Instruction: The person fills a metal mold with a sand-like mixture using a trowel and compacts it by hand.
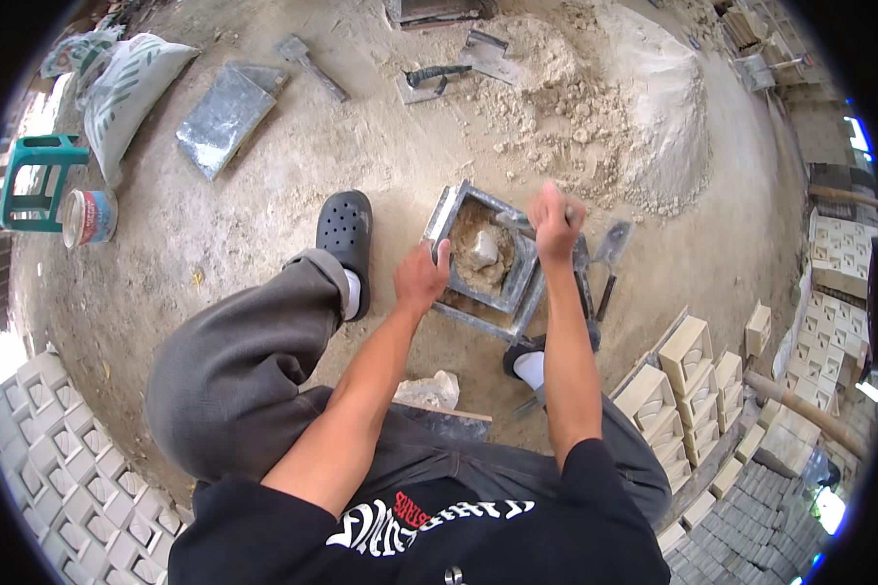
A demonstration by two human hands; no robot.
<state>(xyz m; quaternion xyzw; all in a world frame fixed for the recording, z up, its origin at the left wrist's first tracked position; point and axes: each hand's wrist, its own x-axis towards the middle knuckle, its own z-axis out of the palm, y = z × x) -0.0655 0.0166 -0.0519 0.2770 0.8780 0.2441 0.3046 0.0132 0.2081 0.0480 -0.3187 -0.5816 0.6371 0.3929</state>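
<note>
A square grey metal mould [445, 213] lies on the ground between my feet. Inside it are damp sand [488, 280] and a pale lump [483, 249]. My left hand [421, 277] is closed on the mould's left edge, thumb up. Over the right side of the mould, my right hand [557, 224] forms a fist around something mostly hidden by the fingers; only a dark bit shows. Just right of that hand rests a trowel [612, 244] with a dark handle, beside the mould.
A pale sand heap [663, 117] rises at the far right. Beyond the mould lie a plastering float [437, 76], a hammer [310, 68] and metal plates [222, 119]. Far left stand a sack [135, 93], green stool [44, 180] and bucket [90, 218]. Cast blocks [688, 363] are stacked near right.
</note>
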